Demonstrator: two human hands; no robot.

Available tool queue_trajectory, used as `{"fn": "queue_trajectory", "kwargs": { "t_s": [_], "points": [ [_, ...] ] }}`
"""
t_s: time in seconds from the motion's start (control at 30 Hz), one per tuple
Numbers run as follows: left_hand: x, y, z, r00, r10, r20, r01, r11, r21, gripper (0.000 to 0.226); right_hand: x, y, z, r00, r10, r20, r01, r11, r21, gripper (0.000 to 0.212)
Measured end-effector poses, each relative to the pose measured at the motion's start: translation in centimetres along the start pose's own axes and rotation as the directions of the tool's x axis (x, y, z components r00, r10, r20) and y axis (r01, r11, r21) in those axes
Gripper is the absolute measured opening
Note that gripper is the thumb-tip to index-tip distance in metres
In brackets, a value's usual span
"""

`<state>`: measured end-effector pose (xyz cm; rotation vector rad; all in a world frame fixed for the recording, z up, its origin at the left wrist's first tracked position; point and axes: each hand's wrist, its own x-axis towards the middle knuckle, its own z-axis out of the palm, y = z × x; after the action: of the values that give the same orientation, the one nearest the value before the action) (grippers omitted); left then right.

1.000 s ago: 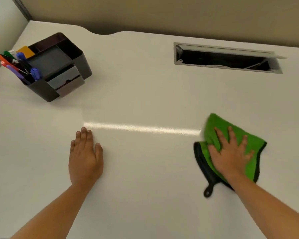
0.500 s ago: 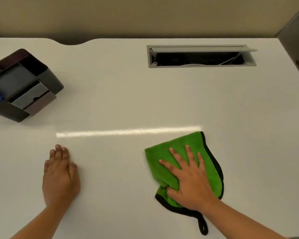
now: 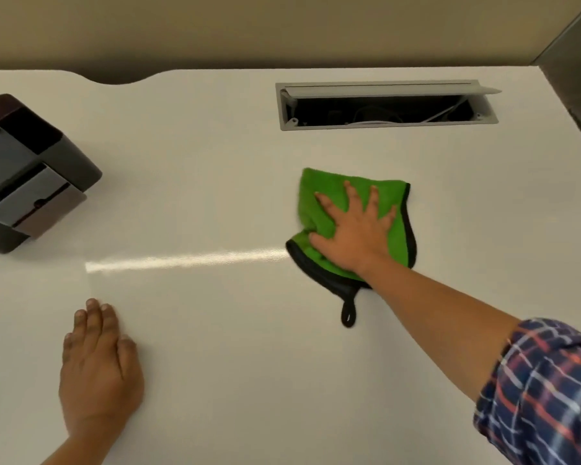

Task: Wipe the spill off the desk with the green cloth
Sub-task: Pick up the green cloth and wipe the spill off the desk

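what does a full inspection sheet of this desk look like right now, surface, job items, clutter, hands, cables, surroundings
surface: white desk, glossy, with a bright streak of reflected light across the middle; no spill can be made out
job's things: green cloth with black edging lies flat on the desk, its black hanging loop trailing toward the person
clutter: dark desk organizer at the left edge, partly out of frame
grippers: right hand spread flat, pressing the cloth; left hand flat on bare desk, holding nothing
cables: white cable inside the open cable hatch
surroundings: beige partition wall behind the desk; plaid sleeve on the right arm
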<state>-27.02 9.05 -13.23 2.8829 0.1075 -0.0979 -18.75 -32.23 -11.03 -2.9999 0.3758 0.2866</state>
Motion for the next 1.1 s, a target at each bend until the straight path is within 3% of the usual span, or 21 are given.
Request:
{"fn": "queue_trajectory", "kwargs": {
  "t_s": [0.17,0.3,0.4,0.5,0.6,0.7,0.87,1.0,1.1],
  "points": [
    [-0.1,0.2,-0.3,1.0,-0.01,0.005,0.01,1.0,-0.006,0.066,-7.6,-5.7,1.7,0.933,-0.359,-0.002,0.359,0.933,-0.019,0.087],
    [-0.3,0.6,-0.8,1.0,-0.021,0.009,0.021,1.0,-0.013,0.065,-16.3,-3.1,3.9,0.883,-0.469,0.0,0.469,0.883,0.001,0.091],
    [-0.2,0.6,-0.7,1.0,-0.017,0.003,0.017,0.999,-0.028,0.065,-20.6,2.1,4.6,0.938,-0.348,0.014,0.348,0.938,-0.008,0.096],
    [-0.1,0.5,-0.6,1.0,-0.025,0.002,0.025,0.999,-0.027,0.066,-19.8,8.6,3.6,0.997,-0.071,0.041,0.074,0.995,-0.061,0.099],
    [-0.1,0.5,-0.4,1.0,-0.016,-0.005,0.016,1.0,-0.024,0.065,-14.0,12.6,1.8,0.976,0.218,0.009,-0.217,0.976,-0.022,0.089],
    [0.0,0.4,-0.3,1.0,-0.014,-0.008,0.014,1.0,-0.018,0.064,-5.5,12.3,0.3,0.952,0.305,-0.032,-0.304,0.952,0.038,0.085],
    [0.0,0.3,-0.3,1.0,-0.012,-0.016,0.012,1.0,-0.013,0.065,1.7,4.1,-0.2,0.997,0.072,-0.022,-0.071,0.997,0.01,0.088],
    [0.0,0.2,-0.3,1.0,-0.018,-0.016,0.018,1.0,-0.021,0.065,-4.4,-3.7,1.3,0.962,-0.271,-0.032,0.271,0.962,-0.015,0.087],
    [0.1,0.0,-0.2,1.0,-0.022,-0.001,0.022,1.0,-0.021,0.065,-11.7,-4.9,2.9,0.913,-0.406,-0.033,0.407,0.913,0.03,0.09]
  ]
}}
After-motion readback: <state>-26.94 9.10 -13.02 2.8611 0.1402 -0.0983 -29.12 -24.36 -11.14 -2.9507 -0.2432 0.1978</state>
